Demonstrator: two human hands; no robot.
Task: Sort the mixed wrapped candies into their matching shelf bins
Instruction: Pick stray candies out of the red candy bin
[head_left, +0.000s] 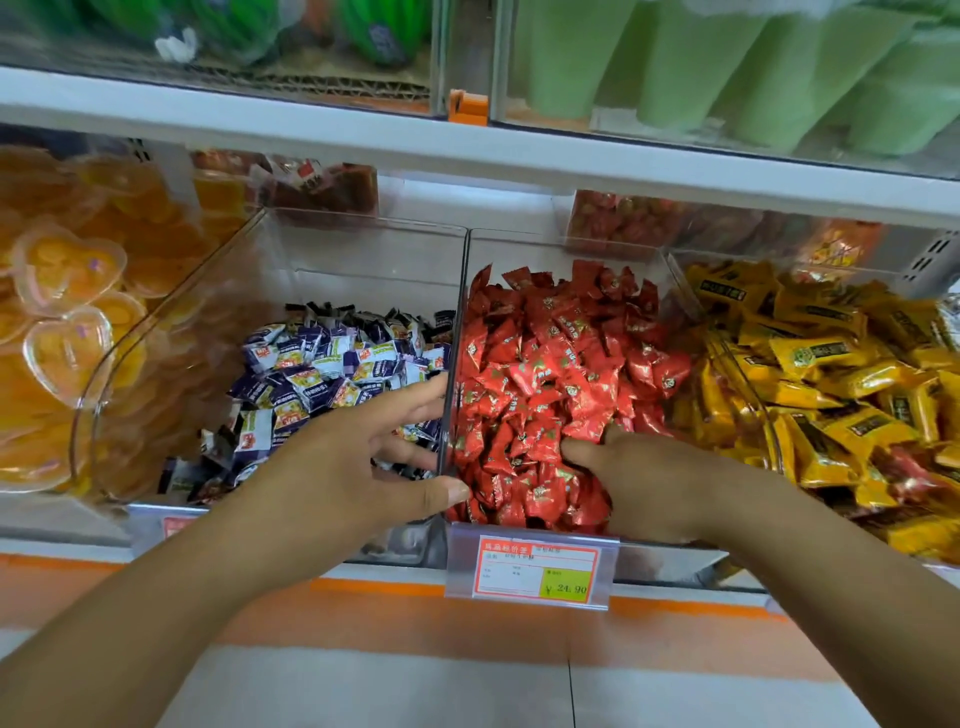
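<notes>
Red candies (545, 364) at centre hide fingers of the right hand (649, 478), grip unclear; the left hand (353, 457) rests spread on purple candies (322, 364).

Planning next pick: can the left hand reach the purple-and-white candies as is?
Probably yes: the left hand has its fingers over the purple-and-white candies in the open-topped bin; only its thumb sits across the clear divider.

Open gap above candy bins (363, 249) at centre, clear divider (457, 332) between them, shelf board (363, 140) overhead, price holder (535, 571) lower centre.
</notes>
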